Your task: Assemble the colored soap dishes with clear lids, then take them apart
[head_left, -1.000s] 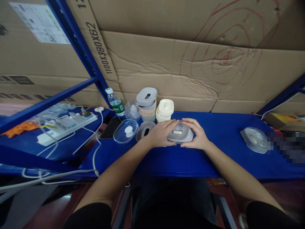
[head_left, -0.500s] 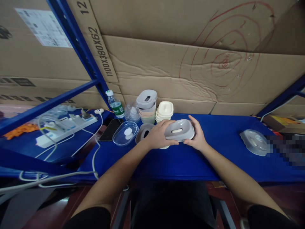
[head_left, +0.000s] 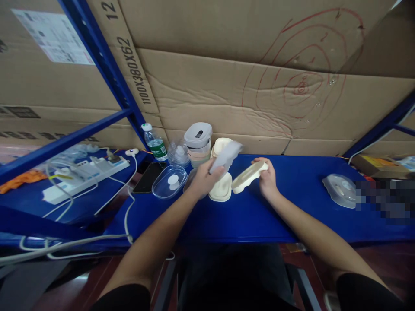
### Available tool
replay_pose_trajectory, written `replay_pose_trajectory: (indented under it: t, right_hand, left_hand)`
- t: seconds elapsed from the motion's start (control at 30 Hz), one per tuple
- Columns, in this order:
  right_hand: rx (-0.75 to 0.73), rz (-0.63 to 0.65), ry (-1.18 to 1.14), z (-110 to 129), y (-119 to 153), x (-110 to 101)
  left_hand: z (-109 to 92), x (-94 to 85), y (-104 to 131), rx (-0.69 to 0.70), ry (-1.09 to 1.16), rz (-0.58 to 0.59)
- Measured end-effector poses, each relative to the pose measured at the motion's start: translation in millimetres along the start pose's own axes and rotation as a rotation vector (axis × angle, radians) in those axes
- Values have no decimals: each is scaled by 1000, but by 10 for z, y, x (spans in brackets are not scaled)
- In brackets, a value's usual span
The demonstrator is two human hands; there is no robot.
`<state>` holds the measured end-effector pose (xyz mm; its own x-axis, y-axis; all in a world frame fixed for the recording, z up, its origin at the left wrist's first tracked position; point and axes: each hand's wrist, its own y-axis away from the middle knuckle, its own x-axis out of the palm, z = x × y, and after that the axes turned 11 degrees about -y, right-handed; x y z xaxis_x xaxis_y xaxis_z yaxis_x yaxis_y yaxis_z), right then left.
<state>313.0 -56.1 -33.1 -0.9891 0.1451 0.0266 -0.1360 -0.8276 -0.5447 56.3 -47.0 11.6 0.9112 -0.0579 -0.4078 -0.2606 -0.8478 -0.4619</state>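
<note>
My left hand (head_left: 201, 178) holds a grey plastic lid (head_left: 226, 156) tilted up above the blue shelf (head_left: 259, 216). In my right hand (head_left: 267, 178) is a cream tray insert (head_left: 249, 177), lifted at an angle. Between my hands, a cream dish (head_left: 221, 190) rests on the shelf. Just behind stand a stack of pastel dishes topped by a grey lid (head_left: 198, 142) and a stack of cream dishes (head_left: 218, 147).
A clear plastic lid (head_left: 170, 181) and a dark phone (head_left: 149, 176) lie left of my hands. Farther left are a water bottle (head_left: 154, 141), a power strip (head_left: 84, 174) and white cables. A clear grey dish (head_left: 339, 190) lies at the right. Cardboard (head_left: 243, 86) backs the shelf.
The grey piece I held with both hands has come apart: my left hand lifted the grey lid up and left, my right hand now holds the cream insert, and a cream dish lies uncovered.
</note>
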Motion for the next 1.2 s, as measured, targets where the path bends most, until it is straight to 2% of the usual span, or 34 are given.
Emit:
replay_pose_trajectory:
  t: [0.1,0.2,0.33,0.43,0.57,0.63,0.73,0.87,1.03,1.2]
  right_hand:
    - [176,-107,14,13,-62,57]
    - [332,-62,-16,46,-134,196]
    - [494,102,-52,9,-227,392]
    - [466,106,9,-84,-242,409]
    - [214,119,233,-185,-156,222]
    - [140,202,331,-192,-91,130]
    - [37,388,385,-168,-2,107]
    - [-113,557,331,-141,73,208]
    - [-140,626,346,-152,112,229]
    - [-191,685,426,-54,40,186]
  left_hand:
    - [-8,-259,-72,-112,31,-148]
    - [3,-576,-125,-170,-1,-171]
    - [87,-966,-121,-203,-252,-1]
    - [162,-1121,-94,-257,-532,140]
    - [210,-1112,-86,-327,-906,310]
    - [218,-1067,-91,-373,-1024,386]
    - [232,-1019,-96,-432,-1130,415]
    - [253,-1007,-105,-460,-1152,375]
    - [257,-1003,-123,-469,-1108,204]
    - [279,-1103,-124,-512,-1098,129]
